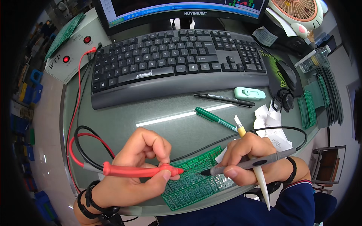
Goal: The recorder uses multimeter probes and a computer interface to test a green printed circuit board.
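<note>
My left hand grips a red test probe, its tip touching a green circuit board that lies at the desk's near edge. My right hand holds a grey-and-black test probe whose tip meets the same board from the right. The right hand also holds a white-and-yellow craft knife, blade pointing up and away. Red and black leads loop off to the left.
A black keyboard and a monitor sit behind. A black pen, a green pen, crumpled paper, a mouse, stacked green boards, a fan and a grey tester box surround the glass desk.
</note>
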### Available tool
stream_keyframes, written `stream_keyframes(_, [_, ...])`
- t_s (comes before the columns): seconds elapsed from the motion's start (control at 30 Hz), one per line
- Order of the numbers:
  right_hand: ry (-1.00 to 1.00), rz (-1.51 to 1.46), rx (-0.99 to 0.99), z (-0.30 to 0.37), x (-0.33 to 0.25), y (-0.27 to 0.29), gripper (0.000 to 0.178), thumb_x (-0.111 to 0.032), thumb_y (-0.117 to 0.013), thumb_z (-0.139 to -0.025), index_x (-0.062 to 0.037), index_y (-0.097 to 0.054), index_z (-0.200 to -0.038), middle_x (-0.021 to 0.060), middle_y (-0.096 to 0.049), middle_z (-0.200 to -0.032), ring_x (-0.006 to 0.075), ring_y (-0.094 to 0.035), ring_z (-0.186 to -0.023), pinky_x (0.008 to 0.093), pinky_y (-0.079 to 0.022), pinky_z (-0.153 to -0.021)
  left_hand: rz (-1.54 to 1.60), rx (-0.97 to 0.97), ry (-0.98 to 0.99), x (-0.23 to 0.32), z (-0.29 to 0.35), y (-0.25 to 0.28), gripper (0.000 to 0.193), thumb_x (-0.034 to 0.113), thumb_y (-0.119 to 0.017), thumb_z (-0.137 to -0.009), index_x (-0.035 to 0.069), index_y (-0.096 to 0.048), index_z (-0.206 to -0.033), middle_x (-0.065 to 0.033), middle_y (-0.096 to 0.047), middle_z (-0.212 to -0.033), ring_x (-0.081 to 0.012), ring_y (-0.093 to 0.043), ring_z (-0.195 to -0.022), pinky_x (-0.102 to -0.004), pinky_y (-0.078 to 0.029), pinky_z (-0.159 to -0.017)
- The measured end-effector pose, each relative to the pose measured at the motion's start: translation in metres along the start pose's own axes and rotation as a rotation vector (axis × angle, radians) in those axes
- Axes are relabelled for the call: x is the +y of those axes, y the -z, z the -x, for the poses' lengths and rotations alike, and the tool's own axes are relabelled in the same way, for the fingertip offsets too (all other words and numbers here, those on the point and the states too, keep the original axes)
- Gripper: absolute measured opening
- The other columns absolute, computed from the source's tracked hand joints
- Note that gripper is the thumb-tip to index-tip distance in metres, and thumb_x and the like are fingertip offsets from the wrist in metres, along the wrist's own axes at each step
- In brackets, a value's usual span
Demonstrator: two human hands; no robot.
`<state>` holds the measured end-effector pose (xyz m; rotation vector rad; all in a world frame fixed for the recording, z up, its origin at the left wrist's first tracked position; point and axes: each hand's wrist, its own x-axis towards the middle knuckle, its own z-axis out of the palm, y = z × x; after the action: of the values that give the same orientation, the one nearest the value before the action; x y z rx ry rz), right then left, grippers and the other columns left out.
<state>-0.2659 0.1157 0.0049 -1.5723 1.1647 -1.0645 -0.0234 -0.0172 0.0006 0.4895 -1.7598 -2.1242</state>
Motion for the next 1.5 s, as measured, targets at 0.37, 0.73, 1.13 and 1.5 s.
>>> stream_keyframes(0.37, [0.032, 0.023, 0.006, 0.000, 0.000, -0.002, 0.018, -0.005, -0.069, -0.088, -0.0033, -0.052, -0.093, 0.0141, -0.068, -0.076, 0.0170, -0.068, -0.069, 0.0289, -0.054, -0.058, -0.008, -0.010, -0.019, 0.000, 0.001, -0.002, 0.029, -0.006, -0.057, -0.085, 0.005, -0.037, -0.103, -0.0093, -0.047, -0.099, -0.0110, -0.060, -0.085, -0.0371, -0.062, -0.083])
stream_keyframes(0.73, [0.014, 0.072, 0.001, -0.002, -0.005, -0.002, 0.017, -0.007, -0.070, -0.088, -0.0024, -0.053, -0.090, 0.0136, -0.067, -0.074, 0.0165, -0.067, -0.066, 0.0281, -0.053, -0.056, 0.010, 0.000, 0.011, 0.001, 0.002, 0.001, 0.030, -0.004, -0.060, -0.087, 0.005, -0.036, -0.103, -0.0097, -0.047, -0.099, -0.0127, -0.061, -0.086, -0.0387, -0.062, -0.083])
stream_keyframes(1.13, [-0.115, -0.034, 0.112, -0.010, -0.010, -0.010, 0.025, -0.020, -0.074, -0.088, -0.0056, -0.053, -0.091, 0.0032, -0.057, -0.077, 0.0074, -0.054, -0.062, 0.0252, -0.042, -0.054, -0.074, -0.019, 0.015, 0.024, 0.006, -0.013, 0.048, -0.003, -0.061, -0.085, 0.002, -0.036, -0.125, -0.0110, -0.050, -0.109, -0.0106, -0.057, -0.085, -0.0280, -0.055, -0.078])
stream_keyframes(1.5, [-0.026, 0.554, 0.225, -0.038, -0.019, 0.091, 0.022, -0.024, -0.052, -0.101, -0.0037, -0.060, -0.100, 0.0116, -0.071, -0.090, 0.0243, -0.070, -0.082, 0.0348, -0.054, -0.072, 0.372, 0.151, -0.027, 0.031, 0.014, -0.009, 0.022, 0.024, -0.051, -0.094, 0.004, -0.050, -0.086, -0.0137, -0.058, -0.082, -0.0163, -0.058, -0.065, -0.0298, -0.054, -0.062])
